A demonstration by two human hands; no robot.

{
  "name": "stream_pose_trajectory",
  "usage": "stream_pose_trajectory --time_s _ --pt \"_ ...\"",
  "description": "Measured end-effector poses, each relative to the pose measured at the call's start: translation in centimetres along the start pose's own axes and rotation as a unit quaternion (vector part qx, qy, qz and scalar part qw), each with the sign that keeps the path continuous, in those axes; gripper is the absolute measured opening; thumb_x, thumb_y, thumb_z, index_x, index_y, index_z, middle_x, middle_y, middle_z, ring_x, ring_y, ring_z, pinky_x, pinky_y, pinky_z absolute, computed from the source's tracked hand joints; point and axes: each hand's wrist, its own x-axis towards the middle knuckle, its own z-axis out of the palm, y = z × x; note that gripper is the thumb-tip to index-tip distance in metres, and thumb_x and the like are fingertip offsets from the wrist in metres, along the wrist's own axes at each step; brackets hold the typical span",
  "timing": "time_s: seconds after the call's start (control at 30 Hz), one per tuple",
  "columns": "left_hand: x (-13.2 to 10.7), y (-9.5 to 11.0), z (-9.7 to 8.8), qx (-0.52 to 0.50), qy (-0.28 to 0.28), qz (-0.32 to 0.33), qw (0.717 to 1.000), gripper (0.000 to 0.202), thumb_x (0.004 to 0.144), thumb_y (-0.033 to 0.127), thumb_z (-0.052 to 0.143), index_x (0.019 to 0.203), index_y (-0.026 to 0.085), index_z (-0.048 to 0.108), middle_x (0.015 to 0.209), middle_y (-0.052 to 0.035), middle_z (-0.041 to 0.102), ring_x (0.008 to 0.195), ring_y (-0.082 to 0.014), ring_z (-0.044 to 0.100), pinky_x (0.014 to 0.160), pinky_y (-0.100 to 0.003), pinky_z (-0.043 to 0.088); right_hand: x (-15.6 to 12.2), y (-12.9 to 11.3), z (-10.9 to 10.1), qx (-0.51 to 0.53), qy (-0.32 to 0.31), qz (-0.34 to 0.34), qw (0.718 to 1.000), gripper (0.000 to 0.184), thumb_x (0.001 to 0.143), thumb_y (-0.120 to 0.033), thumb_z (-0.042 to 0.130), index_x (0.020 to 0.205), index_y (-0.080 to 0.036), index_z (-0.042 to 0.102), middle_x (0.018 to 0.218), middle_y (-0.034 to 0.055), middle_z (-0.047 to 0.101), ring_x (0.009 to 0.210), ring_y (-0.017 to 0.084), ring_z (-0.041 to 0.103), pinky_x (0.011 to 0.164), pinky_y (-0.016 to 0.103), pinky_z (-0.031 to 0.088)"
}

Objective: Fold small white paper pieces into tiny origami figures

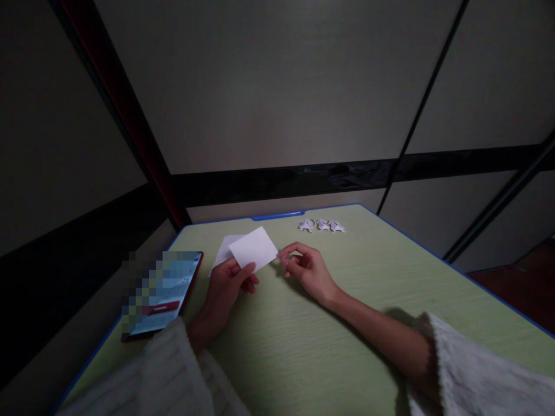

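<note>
My left hand (228,284) holds a small white sheet of paper (254,248) above the green table, thumb on its lower edge. At the sheet's right corner my right hand (303,266) pinches the paper with thumb and forefinger. Another white sheet (223,249) lies flat underneath, partly hidden by the held one. Both sleeves are white and woolly.
A phone (162,292) with a red case and lit screen lies at the table's left edge. Three folded white paper figures (321,225) sit in a row near the far edge. The green table (347,346) has a blue rim; walls stand close behind.
</note>
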Motion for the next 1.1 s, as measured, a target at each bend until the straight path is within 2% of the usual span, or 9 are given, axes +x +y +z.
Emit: stream_pose_trajectory --time_s 0.13,0.37,0.5,0.57,0.67,0.73,0.97,1.1 --pt "-0.04 -0.09 -0.05 -0.019 -0.032 -0.006 0.999 0.015 0.064 0.024 0.051 0.054 0.013 0.051 0.041 0.004 0.052 0.037 -0.0074 0.044 0.041 -0.019 0.034 0.22 0.21 -0.32 -0.015 0.009 0.004 1.0 0.008 0.063 -0.014 0.054 0.071 -0.012 0.055 0.044 -0.006 0.043 0.039 0.004 0.04 0.039 0.017 0.029" --pt "-0.03 -0.5 0.01 -0.05 -0.072 -0.023 0.996 0.013 0.063 0.023 0.053 0.056 0.012 0.052 0.041 0.0038 0.052 0.037 -0.0075 0.045 0.041 -0.019 0.033 -0.06 0.09 0.12 0.029 -0.041 0.028 0.998 0.013 0.059 -0.016 0.059 0.071 -0.011 0.06 0.052 -0.0019 0.052 0.043 0.005 0.045 0.043 0.019 0.035" --pt "-0.31 -0.73 0.23 -0.063 -0.099 -0.037 0.992 0.01 0.059 0.021 0.057 0.056 0.013 0.053 0.043 0.0032 0.054 0.04 -0.0092 0.047 0.042 -0.02 0.035 -0.24 -0.13 0.15 0.035 -0.082 0.042 0.995 0.012 0.057 -0.016 0.061 0.067 -0.011 0.061 0.047 -0.0031 0.051 0.041 0.004 0.043 0.041 0.017 0.032" --pt "-0.45 -0.66 0.25 -0.05 -0.083 -0.032 0.995 0.009 0.058 0.022 0.059 0.058 0.014 0.053 0.044 0.0031 0.055 0.042 -0.0104 0.048 0.044 -0.021 0.036 -0.35 -0.2 0.19 0.038 -0.11 0.052 0.992 0.011 0.056 -0.016 0.062 0.066 -0.011 0.061 0.044 -0.0039 0.049 0.04 0.004 0.041 0.04 0.017 0.031" --pt "-0.4 -0.46 0.1 -0.044 -0.013 -0.03 0.999 0.01 0.059 0.025 0.057 0.061 0.016 0.054 0.049 0.0025 0.055 0.046 -0.0122 0.05 0.047 -0.022 0.038 -0.48 -0.23 0.32 0.05 -0.13 0.062 0.988 0.01 0.055 -0.015 0.063 0.065 -0.011 0.062 0.044 -0.0039 0.05 0.04 0.003 0.041 0.04 0.016 0.031" --pt "-0.21 -0.43 -0.07 -0.049 0.012 -0.029 0.998 0.012 0.06 0.028 0.055 0.062 0.016 0.053 0.052 0.0021 0.055 0.048 -0.0126 0.049 0.046 -0.022 0.037 -0.52 -0.23 0.41 0.056 -0.131 0.064 0.988 0.01 0.055 -0.015 0.063 0.064 -0.011 0.062 0.044 -0.0038 0.05 0.04 0.003 0.042 0.04 0.016 0.031" --pt "0.17 -0.98 -0.3 -0.012 -0.013 0.002 1.0 0.019 0.063 0.033 0.053 0.066 0.014 0.053 0.053 0.0028 0.051 0.052 -0.0124 0.049 0.045 -0.02 0.035 -0.56 -0.11 0.5 0.077 -0.128 0.072 0.986 0.017 0.052 -0.017 0.065 0.067 -0.011 0.06 0.045 -0.0045 0.05 0.04 0.003 0.042 0.04 0.015 0.033" --pt "0.05 -0.85 -0.24 0.017 -0.04 0.003 0.999 0.021 0.065 0.035 0.05 0.066 0.015 0.053 0.048 0.0037 0.051 0.046 -0.012 0.049 0.043 -0.02 0.035 -0.51 -0.12 0.47 0.065 -0.14 0.054 0.987 0.013 0.058 -0.021 0.062 0.066 -0.012 0.06 0.05 -0.0032 0.051 0.042 0.003 0.043 0.042 0.016 0.034"
